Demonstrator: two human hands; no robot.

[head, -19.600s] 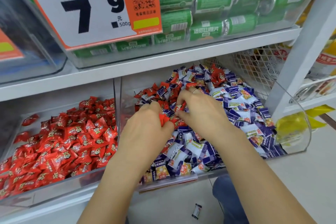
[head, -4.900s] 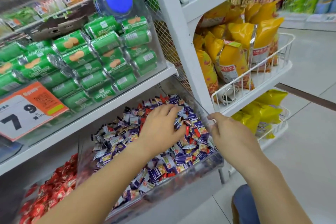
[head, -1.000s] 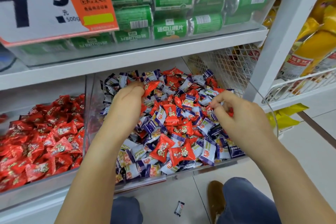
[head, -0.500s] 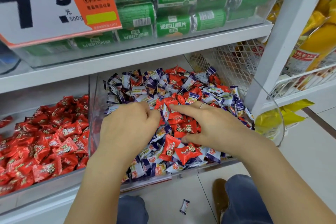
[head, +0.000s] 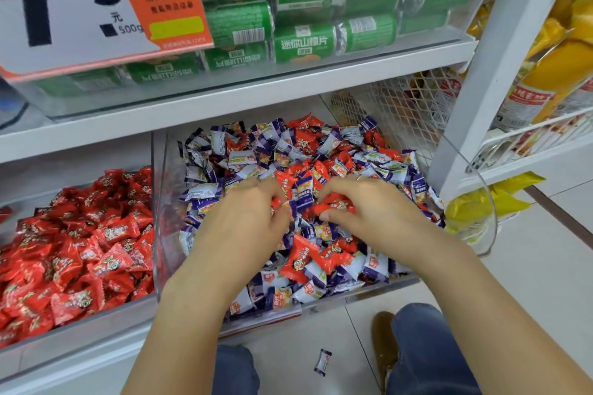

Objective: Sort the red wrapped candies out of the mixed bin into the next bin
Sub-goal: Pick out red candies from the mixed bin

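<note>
Red candies are grasped by the right hand and left hand in the mixed bin; transfer to the red bin is needed next.

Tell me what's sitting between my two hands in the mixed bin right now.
In the head view, a purple-and-white wrapped candy stands between the left hand and right hand, with red candies around it.

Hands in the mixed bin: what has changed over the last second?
The right hand came in from the bin's right side to the middle and now pinches a red candy. The left hand dropped from the back of the pile to meet it, fingers curled on red wrappers. The mixed bin, the red bin and the candy on the floor stayed put.
</note>
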